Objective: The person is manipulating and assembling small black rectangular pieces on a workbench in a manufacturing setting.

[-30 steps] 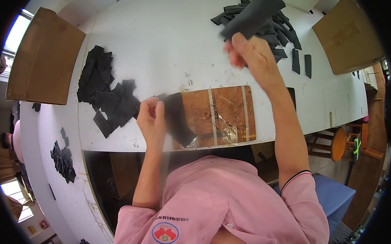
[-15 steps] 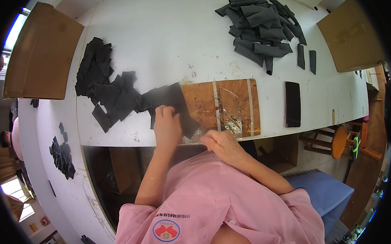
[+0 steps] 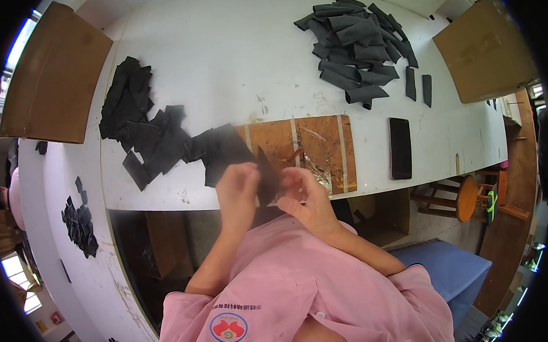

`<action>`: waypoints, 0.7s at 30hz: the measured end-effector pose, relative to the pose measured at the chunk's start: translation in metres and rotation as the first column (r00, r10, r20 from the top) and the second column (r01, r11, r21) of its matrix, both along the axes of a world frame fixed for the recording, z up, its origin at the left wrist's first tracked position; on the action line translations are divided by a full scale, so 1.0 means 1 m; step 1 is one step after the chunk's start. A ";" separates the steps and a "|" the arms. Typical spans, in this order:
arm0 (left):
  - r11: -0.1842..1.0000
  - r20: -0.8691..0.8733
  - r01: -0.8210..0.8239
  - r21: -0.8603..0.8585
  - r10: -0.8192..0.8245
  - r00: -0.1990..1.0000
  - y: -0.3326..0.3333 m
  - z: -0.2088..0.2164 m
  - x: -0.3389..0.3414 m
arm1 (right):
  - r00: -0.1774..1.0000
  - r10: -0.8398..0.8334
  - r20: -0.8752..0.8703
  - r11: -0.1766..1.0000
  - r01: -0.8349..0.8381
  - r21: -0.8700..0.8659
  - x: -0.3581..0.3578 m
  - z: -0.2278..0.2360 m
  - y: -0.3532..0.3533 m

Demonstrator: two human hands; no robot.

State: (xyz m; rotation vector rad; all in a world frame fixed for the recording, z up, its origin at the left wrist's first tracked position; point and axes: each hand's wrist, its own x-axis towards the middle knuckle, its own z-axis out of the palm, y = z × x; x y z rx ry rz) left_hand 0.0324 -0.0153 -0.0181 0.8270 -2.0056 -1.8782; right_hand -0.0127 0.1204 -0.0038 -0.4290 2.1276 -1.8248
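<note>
A dark grey fabric piece stands tilted between my hands above the near table edge, slightly blurred. My left hand is closed on its left side, thumb and fingers pinching it. Close to its right edge is my right hand, fingers curled, with a gap between thumb and forefinger; contact with the fabric is hard to make out. Beneath lies a brown board with pale tape strips and shiny clear film. Flat dark fabric pieces overlap in a trail left of the board.
Rolled dark fabric tubes are heaped at the far right, two lying apart. A black phone rests right of the board. Cardboard boxes flank the table. More dark pieces lie on the left side table. A wooden stool stands right.
The fabric piece has come up off the board, lifted in my left hand. My right hand has risen beside it and its fingers have spread from a pinch. The view has shifted slightly.
</note>
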 end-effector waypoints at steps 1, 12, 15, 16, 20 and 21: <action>0.992 0.032 0.028 0.123 -0.032 0.999 0.007 0.003 0.004 | 0.998 0.005 0.064 0.994 0.002 -0.106 0.000 0.002 -0.004; 0.939 -0.236 -0.070 -0.338 -0.012 0.972 0.039 -0.001 0.003 | 0.996 -0.042 -0.072 0.999 0.040 -0.030 -0.003 -0.001 -0.005; 0.955 -0.213 -0.075 -0.287 0.013 0.977 0.039 -0.003 0.001 | 0.995 -0.096 0.034 0.994 0.097 -0.053 -0.002 0.004 -0.006; 0.873 -0.259 -0.102 -0.478 -0.029 0.965 0.037 -0.002 0.000 | 0.991 -0.077 -0.105 0.996 0.072 -0.053 -0.004 0.007 -0.007; 0.856 -0.247 -0.109 -0.505 -0.022 0.969 0.039 -0.008 0.002 | 0.986 -0.092 -0.138 0.996 0.090 -0.023 -0.003 0.006 -0.005; 0.932 -0.191 -0.091 -0.352 0.023 0.981 0.039 -0.011 0.003 | 0.991 -0.112 -0.070 0.994 0.111 -0.011 -0.003 0.006 -0.005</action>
